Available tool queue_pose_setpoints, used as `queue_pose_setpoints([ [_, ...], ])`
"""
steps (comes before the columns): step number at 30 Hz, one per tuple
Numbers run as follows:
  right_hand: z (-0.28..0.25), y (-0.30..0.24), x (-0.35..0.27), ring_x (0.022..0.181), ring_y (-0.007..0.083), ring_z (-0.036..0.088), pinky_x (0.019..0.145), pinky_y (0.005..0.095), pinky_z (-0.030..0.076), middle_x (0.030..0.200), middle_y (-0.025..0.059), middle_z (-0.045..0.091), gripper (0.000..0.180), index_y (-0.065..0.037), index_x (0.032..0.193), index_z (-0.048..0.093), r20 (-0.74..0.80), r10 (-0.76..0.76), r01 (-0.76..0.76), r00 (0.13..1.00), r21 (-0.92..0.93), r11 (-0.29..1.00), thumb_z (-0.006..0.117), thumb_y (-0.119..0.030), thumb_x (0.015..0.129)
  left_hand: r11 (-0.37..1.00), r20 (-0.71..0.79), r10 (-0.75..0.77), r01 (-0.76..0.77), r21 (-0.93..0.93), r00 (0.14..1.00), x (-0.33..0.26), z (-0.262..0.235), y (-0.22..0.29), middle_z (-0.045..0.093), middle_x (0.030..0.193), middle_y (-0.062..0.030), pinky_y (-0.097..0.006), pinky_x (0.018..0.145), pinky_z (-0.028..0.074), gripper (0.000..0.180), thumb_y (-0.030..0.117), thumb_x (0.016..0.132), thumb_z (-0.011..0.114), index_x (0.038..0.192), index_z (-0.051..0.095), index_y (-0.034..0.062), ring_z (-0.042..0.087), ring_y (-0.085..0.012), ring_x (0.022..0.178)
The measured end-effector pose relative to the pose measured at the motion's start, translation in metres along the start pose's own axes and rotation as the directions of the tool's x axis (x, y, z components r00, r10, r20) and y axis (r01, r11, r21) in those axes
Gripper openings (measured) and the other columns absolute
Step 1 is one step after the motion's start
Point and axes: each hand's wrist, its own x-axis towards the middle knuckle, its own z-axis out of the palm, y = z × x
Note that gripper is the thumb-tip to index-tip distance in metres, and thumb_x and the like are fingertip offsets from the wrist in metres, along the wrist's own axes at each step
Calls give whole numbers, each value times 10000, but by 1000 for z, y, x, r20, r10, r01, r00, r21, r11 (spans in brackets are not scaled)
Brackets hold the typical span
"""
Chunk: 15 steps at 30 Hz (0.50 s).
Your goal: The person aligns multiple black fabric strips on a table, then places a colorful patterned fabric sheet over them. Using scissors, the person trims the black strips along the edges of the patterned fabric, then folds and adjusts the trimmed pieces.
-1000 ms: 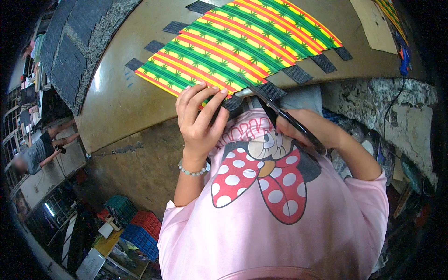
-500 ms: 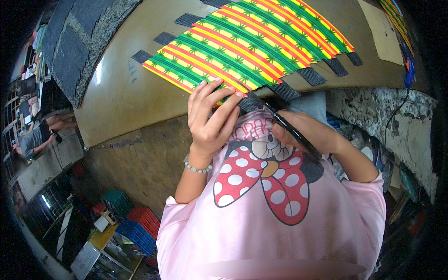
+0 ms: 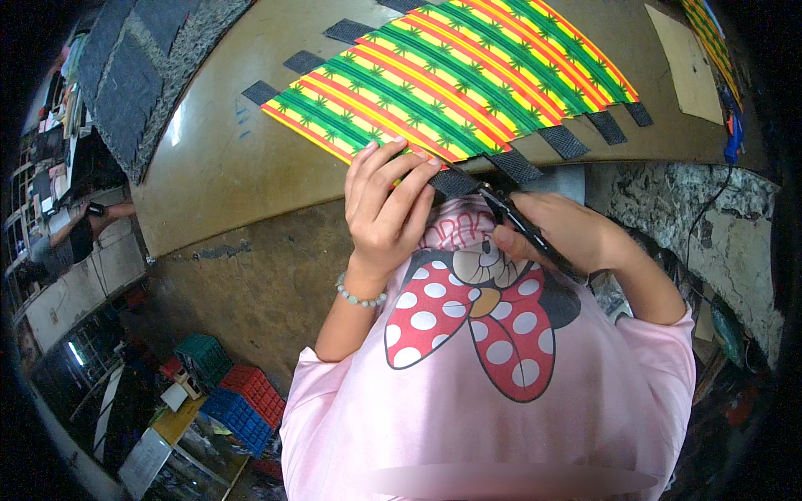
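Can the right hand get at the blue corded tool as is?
Probably not: the right hand holds the black scissors. The blue corded tool lies farther right, near the edge of the table.

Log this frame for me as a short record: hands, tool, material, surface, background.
Left hand: fingers on the striped sheet's near edge; thumb's hold unclear
Right hand: holding black-handled scissors
Tool: black-handled scissors, pointing toward the sheet's near edge
Material: striped sheet, green, yellow and red with leaf motifs; black mesh strips jut out past its edges
Surface: brown glossy table
Background: red crate, blue crate, lower left
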Motion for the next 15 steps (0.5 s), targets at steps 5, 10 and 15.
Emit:
queue_pose_setpoints([
  [5, 1, 5, 3, 709, 382, 618, 646, 430, 481, 744, 198, 611, 656, 18, 901, 554, -2, -49, 49, 999, 111, 993, 419, -620, 974, 1000, -26, 24, -24, -4, 999, 0, 4, -3, 687, 993, -82, -477, 968, 459, 311, 7, 700, 754, 1004, 733, 71, 648, -307, 1045],
  [10, 6, 2, 4, 586, 241, 581, 550, 366, 451, 630, 115, 566, 609, 0, 831, 559, -36, -13, 18, 999, 136, 991, 468, -583, 980, 1000, -31, 31, -31, -2, 999, 0, 5, -4, 691, 991, -80, -474, 971, 460, 301, 8, 708, 756, 1002, 733, 69, 651, -303, 1047],
  [15, 7, 1, 2, 614, 265, 623, 595, 409, 472, 693, 245, 625, 614, 34, 781, 651, -40, 153, -147, 987, 128, 981, 569, -552, 945, 999, -31, 39, -40, -4, 999, -3, 6, -5, 691, 995, -78, -478, 974, 461, 303, 13, 712, 756, 1008, 731, 71, 651, -301, 1048],
])
